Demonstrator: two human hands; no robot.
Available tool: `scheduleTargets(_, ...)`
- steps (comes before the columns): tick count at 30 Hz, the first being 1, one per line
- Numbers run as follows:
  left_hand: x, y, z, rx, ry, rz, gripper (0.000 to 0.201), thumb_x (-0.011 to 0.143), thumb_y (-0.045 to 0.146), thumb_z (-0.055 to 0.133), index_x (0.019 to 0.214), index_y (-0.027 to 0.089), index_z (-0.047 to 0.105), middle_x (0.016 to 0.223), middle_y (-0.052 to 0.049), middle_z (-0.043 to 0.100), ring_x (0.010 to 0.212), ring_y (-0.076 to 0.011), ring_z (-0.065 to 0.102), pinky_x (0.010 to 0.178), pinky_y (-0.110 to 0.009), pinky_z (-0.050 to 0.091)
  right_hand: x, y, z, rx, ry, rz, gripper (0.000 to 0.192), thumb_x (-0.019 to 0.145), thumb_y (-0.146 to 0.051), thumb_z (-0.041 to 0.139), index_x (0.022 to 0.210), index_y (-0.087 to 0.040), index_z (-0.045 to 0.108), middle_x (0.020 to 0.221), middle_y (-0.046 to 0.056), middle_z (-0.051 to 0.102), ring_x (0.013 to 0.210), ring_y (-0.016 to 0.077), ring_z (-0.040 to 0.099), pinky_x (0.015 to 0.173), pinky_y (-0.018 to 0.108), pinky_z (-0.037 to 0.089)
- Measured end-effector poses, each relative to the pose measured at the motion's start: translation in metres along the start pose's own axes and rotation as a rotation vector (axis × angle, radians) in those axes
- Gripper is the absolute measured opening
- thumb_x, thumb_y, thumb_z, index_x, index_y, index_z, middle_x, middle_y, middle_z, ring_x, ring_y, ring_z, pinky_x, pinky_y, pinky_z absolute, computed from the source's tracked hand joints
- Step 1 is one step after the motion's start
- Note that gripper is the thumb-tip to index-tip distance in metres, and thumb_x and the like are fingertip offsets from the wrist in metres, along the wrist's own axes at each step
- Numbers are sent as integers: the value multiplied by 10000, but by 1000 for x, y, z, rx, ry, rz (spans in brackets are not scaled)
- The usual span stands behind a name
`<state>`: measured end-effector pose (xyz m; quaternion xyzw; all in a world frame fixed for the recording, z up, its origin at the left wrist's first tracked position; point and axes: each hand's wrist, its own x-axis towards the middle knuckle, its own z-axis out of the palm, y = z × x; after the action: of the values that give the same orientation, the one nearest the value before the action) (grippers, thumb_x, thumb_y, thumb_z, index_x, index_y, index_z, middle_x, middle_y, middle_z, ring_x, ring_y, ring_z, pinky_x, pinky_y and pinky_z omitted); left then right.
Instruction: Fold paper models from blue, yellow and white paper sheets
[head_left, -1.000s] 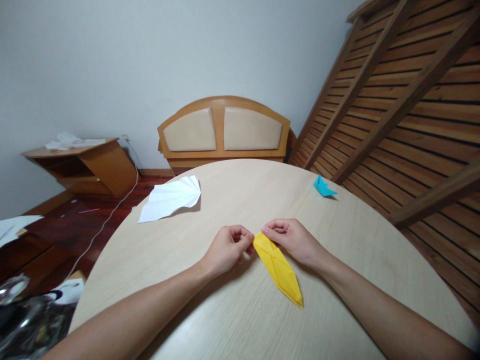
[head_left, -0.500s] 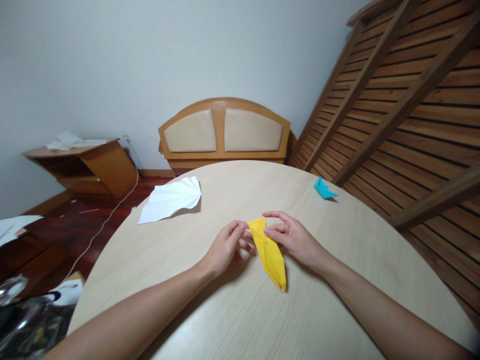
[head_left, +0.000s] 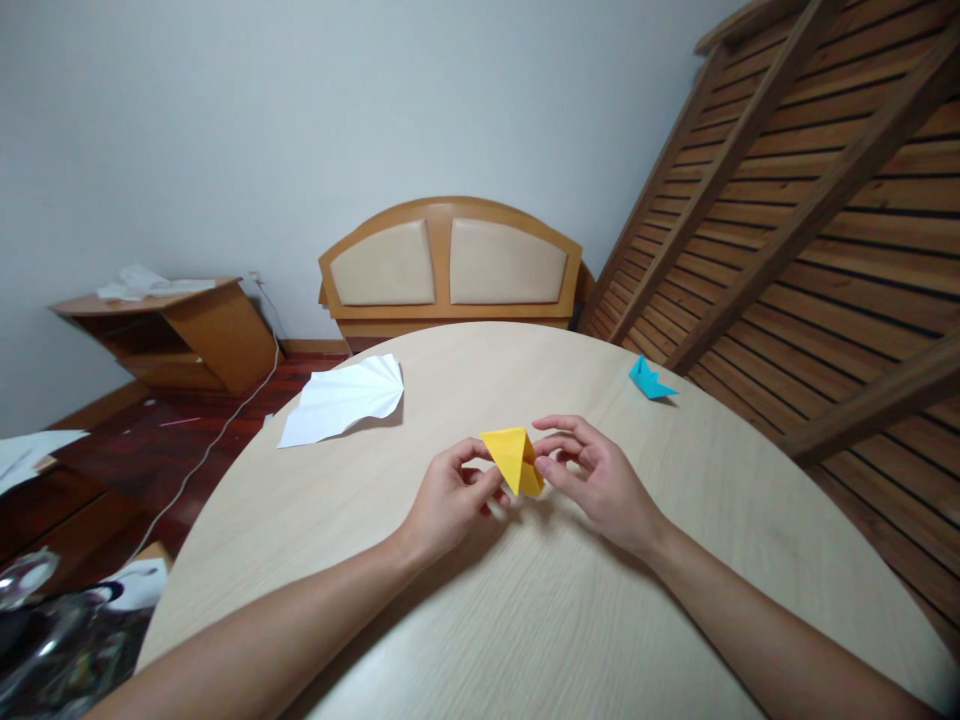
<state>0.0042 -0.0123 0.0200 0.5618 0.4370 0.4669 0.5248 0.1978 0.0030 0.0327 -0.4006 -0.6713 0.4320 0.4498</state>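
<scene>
A folded piece of yellow paper (head_left: pixel 510 455) is held just above the table, between my two hands. It looks like a short triangular shape, with one point toward me and a fold standing apart on its right. My left hand (head_left: pixel 459 492) pinches its left edge, thumb in front and fingers partly behind the paper. On the other side my right hand (head_left: pixel 596 475) touches the right edge with thumb and fingertips. Its index finger reaches out above the paper.
The round wooden table (head_left: pixel 465 620) bears a creased white paper sheet (head_left: pixel 341 400) at the back left. A small blue folded paper (head_left: pixel 651 380) stands at the back right. Beyond are a headboard (head_left: pixel 450 260), a leaning slatted wooden frame (head_left: pixel 810 220) and a low cabinet (head_left: pixel 202 340).
The yellow paper was a long strip pointing down toward me; now it appears short and triangular. Both hands stay near it, with the right fingers bent in closer.
</scene>
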Motion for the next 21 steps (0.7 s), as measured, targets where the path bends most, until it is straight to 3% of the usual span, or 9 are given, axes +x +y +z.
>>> scheduleTargets(5,-3,4,-3,76,36,253,109,804,228,691,895,169,682,954,-82,720,888,-191,679,749,-284,552,-2,-2,-3,-187,-10,-214,182,858,-246,639,1030,-259,700,993,52,728,890,211,642,760,354,479)
scheduleTargets(10,0,-1,-10,221,45,324,99,834,221,661,923,193,693,1050,-91,686,961,-200,665,636,-221,532,1,0,-7,-271,-53,-392,209,811,-194,670,988,-287,729,1082,59,711,1062,254,626,941,442,479)
scheduleTargets(16,-2,-3,-14,360,-16,472,129,865,167,632,971,210,692,1111,-97,655,1022,-196,650,675,-238,575,2,7,-11,-285,-111,-381,91,816,-225,719,874,-286,753,1118,69,680,1086,258,619,975,446,473)
scheduleTargets(21,-3,-3,-15,485,11,603,61,897,181,647,937,203,687,1115,-101,658,1055,-204,647,869,-336,569,1,9,-1,-206,-29,-217,85,847,-307,711,790,-245,725,1204,83,630,1176,249,574,1044,428,427)
